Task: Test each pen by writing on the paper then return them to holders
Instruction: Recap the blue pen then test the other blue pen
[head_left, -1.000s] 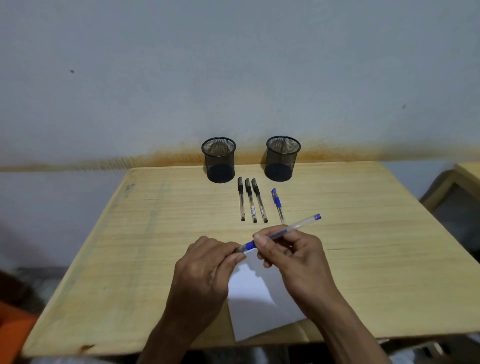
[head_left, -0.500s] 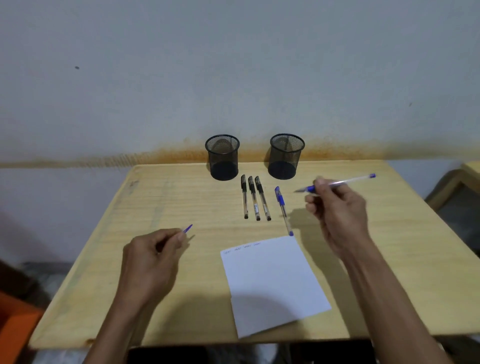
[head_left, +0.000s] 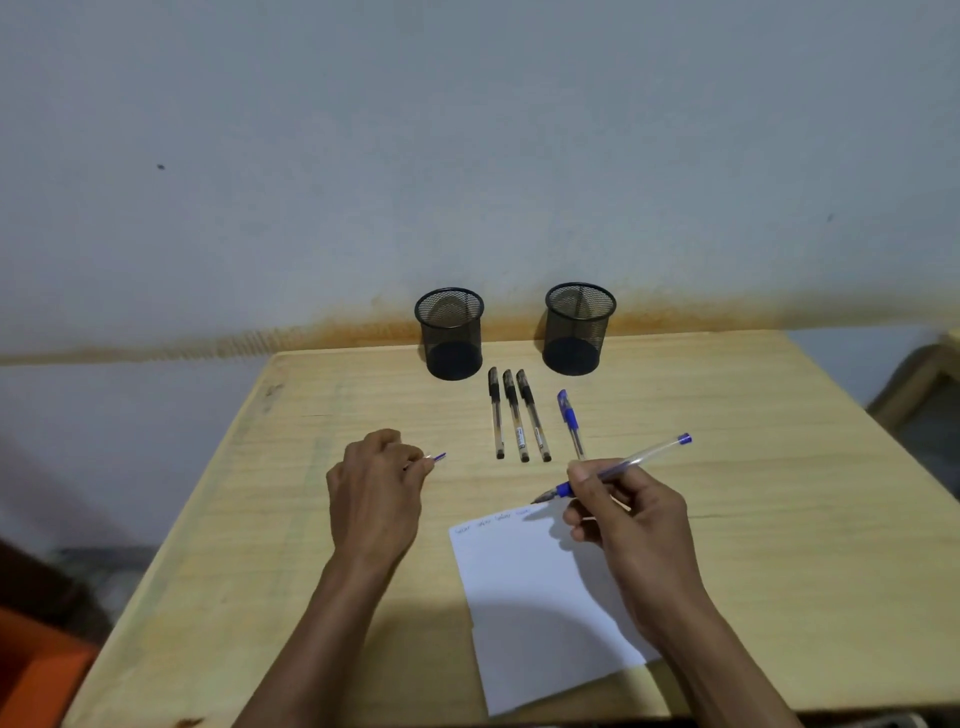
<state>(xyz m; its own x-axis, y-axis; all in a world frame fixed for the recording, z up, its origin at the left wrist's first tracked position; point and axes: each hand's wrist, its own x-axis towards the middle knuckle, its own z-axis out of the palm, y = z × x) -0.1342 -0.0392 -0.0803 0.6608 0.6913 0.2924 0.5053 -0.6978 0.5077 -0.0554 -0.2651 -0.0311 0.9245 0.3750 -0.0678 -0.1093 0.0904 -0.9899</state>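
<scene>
My right hand (head_left: 623, 514) grips an uncapped blue pen (head_left: 636, 460), its tip at the top edge of the white paper (head_left: 540, 597), beside a row of small scribbles. My left hand (head_left: 374, 499) pinches the pen's blue cap (head_left: 439, 457) over the table left of the paper. Three black pens (head_left: 514, 415) lie side by side in front of two black mesh holders (head_left: 451, 332) (head_left: 579, 327). A capped blue pen (head_left: 570, 421) lies to the right of the black ones, its lower end behind my right hand.
The wooden table (head_left: 779, 467) stands against a grey wall. Another wooden piece of furniture (head_left: 914, 384) sits at the right edge. An orange object (head_left: 36, 670) is on the floor at the lower left.
My hands pulled the cap off the blue pen and moved apart. The right hand then swung the pen down from above the table to the paper's top edge.
</scene>
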